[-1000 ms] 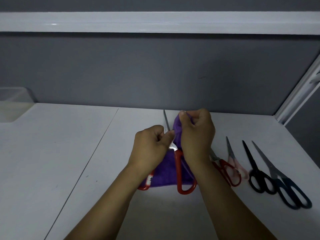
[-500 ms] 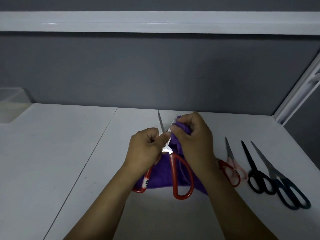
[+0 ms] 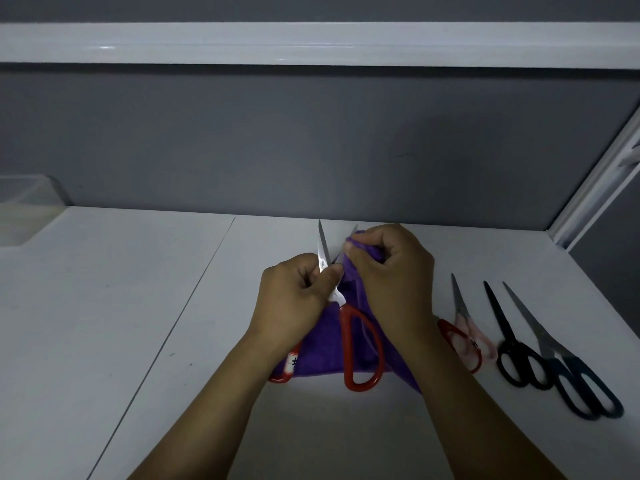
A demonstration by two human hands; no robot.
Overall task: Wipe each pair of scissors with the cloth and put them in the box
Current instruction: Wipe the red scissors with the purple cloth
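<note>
Red-handled scissors [image 3: 360, 348] lie spread apart at the table's middle, blades pointing away from me. My left hand [image 3: 294, 299] pinches the left blade near the pivot. My right hand [image 3: 391, 282] grips the purple cloth [image 3: 322, 355] bunched round the right blade, whose tip pokes out above the fingers. The cloth drapes down under both hands and behind the red handles. A clear plastic box [image 3: 24, 209] stands at the far left edge.
Right of my hands lie more scissors in a row: a red pair [image 3: 464, 348] partly behind my wrist, a pink pair [image 3: 467, 320], a black pair [image 3: 516, 355] and a dark blue pair [image 3: 571, 379]. A grey partition wall [image 3: 311, 140] backs the white table [image 3: 104, 306].
The blades have spread further apart. My right hand with the cloth moved down along the right blade, then up toward its tip; the handles shifted slightly left.
</note>
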